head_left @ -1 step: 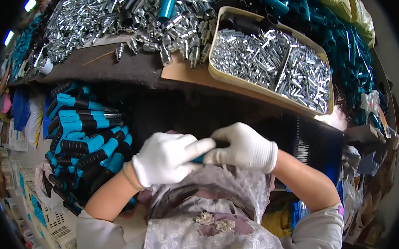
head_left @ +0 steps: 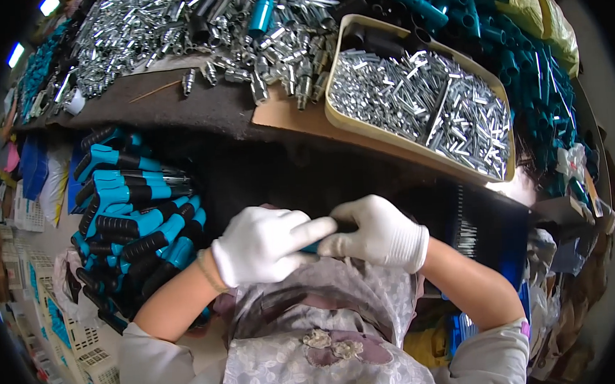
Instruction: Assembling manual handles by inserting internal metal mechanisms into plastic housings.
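Note:
In front of my apron, my left hand [head_left: 266, 245] and my right hand [head_left: 379, 234], both in white knit gloves, meet with fingers closed around a teal piece [head_left: 312, 247]. Only a sliver of it shows between them, with something dark near the right fingers, so its kind is hidden. The left index finger points across toward the right hand. Beside my left forearm lies a stack of teal-and-black pistol-grip tool handles [head_left: 137, 220], the nearest things to that arm.
Ahead, a cream tray [head_left: 388, 135] of small metal pins sits on the bench edge. Metal fittings [head_left: 265, 71] are heaped left of it on dark cloth [head_left: 168, 105]. Teal tubes [head_left: 525, 73] pile up at far right. White plastic crates [head_left: 88, 339] stand at lower left.
The view has shifted very slightly. Both hands stay together on the teal piece, with hardly any change in their grip.

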The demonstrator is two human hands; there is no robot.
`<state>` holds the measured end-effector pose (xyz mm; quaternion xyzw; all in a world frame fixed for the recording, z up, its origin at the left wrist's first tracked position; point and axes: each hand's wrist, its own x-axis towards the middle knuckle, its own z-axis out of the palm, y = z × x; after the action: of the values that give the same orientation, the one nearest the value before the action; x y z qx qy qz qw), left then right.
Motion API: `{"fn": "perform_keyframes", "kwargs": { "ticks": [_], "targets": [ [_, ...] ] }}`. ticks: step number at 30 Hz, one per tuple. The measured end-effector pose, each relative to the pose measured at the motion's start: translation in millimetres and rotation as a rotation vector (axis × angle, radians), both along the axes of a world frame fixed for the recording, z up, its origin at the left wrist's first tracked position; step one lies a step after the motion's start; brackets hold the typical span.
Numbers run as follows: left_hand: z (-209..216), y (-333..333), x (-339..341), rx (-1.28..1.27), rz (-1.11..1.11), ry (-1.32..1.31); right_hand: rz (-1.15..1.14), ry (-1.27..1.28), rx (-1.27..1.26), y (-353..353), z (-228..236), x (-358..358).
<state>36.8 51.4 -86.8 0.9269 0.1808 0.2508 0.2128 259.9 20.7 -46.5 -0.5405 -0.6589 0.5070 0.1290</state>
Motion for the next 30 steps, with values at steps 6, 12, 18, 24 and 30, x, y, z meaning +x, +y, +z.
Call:
{"fn": "perform_keyframes", "kwargs": {
  "ticks": [6,12,18,24,30],
  "targets": [
    [-83.1,1.1,14.0,-0.083,-0.057,-0.147,-0.093,-0.135,-0.081,-10.7,-61.0,5.1],
    [-110.5,-4.7,4.0,-0.096,-0.014,-0.113,-0.1,-0.148,-0.11,-6.4,-85.2,-7.7],
    [-108.3,-2.6,-7.8,-0.193,0.028,-0.033,-0.072,-0.145,-0.117,1.1,-99.8,-14.4],
    [-91.1,-1.0,-22.4,-0.067,0.05,0.227,-0.094,-0.095,-0.157,-2.3,-105.3,-10.1],
    [-97.0,3.7,-13.1,-0.029,-0.037,0.215,-0.188,0.111,-0.254,-17.9,-115.2,8.5]
  ]
}}
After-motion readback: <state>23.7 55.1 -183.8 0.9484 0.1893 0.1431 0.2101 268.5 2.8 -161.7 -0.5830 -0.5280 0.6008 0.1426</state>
